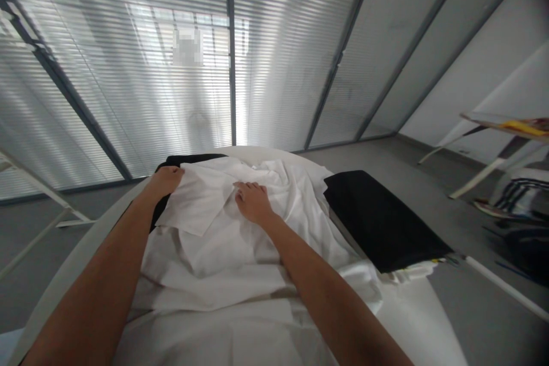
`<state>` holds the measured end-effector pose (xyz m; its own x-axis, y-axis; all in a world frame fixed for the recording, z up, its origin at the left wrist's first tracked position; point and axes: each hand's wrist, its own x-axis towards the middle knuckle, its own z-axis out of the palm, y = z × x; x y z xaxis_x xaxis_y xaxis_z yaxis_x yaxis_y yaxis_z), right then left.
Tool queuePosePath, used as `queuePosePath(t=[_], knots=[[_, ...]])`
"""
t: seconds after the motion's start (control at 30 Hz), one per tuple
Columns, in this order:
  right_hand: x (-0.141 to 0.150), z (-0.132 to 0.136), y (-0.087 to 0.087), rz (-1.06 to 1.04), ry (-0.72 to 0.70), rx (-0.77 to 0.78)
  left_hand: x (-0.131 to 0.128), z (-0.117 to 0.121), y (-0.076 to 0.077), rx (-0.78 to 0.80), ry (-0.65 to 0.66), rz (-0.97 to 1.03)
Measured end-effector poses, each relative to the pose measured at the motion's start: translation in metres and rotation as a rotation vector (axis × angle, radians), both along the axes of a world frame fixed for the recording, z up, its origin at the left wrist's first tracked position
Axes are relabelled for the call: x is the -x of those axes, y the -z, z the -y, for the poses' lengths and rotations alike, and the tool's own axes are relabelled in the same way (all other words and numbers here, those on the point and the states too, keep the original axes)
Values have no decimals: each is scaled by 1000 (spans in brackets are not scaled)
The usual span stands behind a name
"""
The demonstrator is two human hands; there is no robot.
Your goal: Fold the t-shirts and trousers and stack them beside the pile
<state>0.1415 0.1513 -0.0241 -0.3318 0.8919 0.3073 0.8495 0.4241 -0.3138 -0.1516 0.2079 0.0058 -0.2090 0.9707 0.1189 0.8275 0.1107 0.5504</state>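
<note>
A white garment or cloth (pixel 240 257) lies rumpled across the white table in front of me. My left hand (pixel 169 179) pinches the far left corner of a sleeve-like white flap (pixel 195 197). With fingers curled, my right hand (pixel 254 201) grips the same flap near its right edge. The flap lies over the rest of the white cloth, its lower edge slanting toward me. Black fabric (pixel 189 159) shows beneath and behind my left hand. Whether the white piece is a shirt or another garment, I cannot tell.
A stack of folded black cloth (pixel 377 217) sits on the right side of the white table (pixel 424 320), with white fabric under it. Glass partitions with blinds (pixel 274 68) stand behind. At right is another table (pixel 506 126); a white metal frame (pixel 38 189) stands at left.
</note>
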Motion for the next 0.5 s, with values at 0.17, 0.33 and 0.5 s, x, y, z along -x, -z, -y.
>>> queuePosePath(t=[0.17,0.33,0.5], knots=[[5,5,7,-24,-151,69,-15,3,-6,-78,19,173],[5,-3,11,-246,-204,117,-27,11,-4,-65,128,738],[11,-15,22,-704,-353,184,-27,14,-4,-85,49,830]])
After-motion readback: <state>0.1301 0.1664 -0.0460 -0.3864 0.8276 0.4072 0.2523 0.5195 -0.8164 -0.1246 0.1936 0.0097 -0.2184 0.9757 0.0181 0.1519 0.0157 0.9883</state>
